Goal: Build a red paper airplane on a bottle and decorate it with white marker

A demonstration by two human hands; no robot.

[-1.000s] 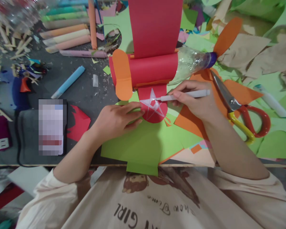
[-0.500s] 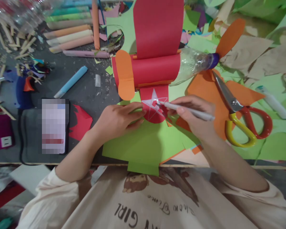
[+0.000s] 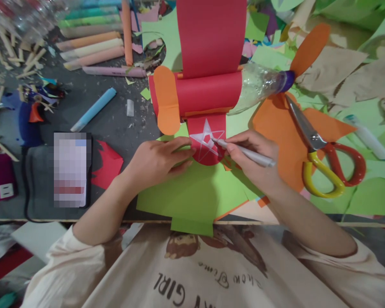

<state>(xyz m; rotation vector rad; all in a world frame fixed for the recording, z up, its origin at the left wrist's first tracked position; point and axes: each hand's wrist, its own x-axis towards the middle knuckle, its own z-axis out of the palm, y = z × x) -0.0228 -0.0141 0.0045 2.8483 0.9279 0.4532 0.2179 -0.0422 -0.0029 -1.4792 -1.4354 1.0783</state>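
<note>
A white marker point(image 3: 253, 155) is held in a writing grip by my right hand point(image 3: 255, 156), its tip on a star point(image 3: 202, 139) drawn in white on a red paper wing point(image 3: 213, 159). The star is partly coloured in, with a small red patch at its middle. My left hand point(image 3: 158, 160) lies with fingers stretched out, their tips on the wing's left edge. Above, the wing joins a plastic bottle point(image 3: 259, 83) wrapped in red paper, with a purple cap, orange paper blades and an orange tail strip point(image 3: 167, 100). A second red wing point(image 3: 211, 38) extends away from me.
Scissors point(image 3: 314, 141) with yellow and red handles lie to the right on orange paper point(image 3: 272, 122). On the left are a phone point(image 3: 71, 171), a light-blue marker point(image 3: 94, 109), a blue glue gun point(image 3: 28, 122) and several pens. Green paper point(image 3: 192, 192) lies beneath my hands.
My right hand and the marker have shifted slightly left, and the marker's tip is a little lower on the star. My left hand stays at the wing's edge.
</note>
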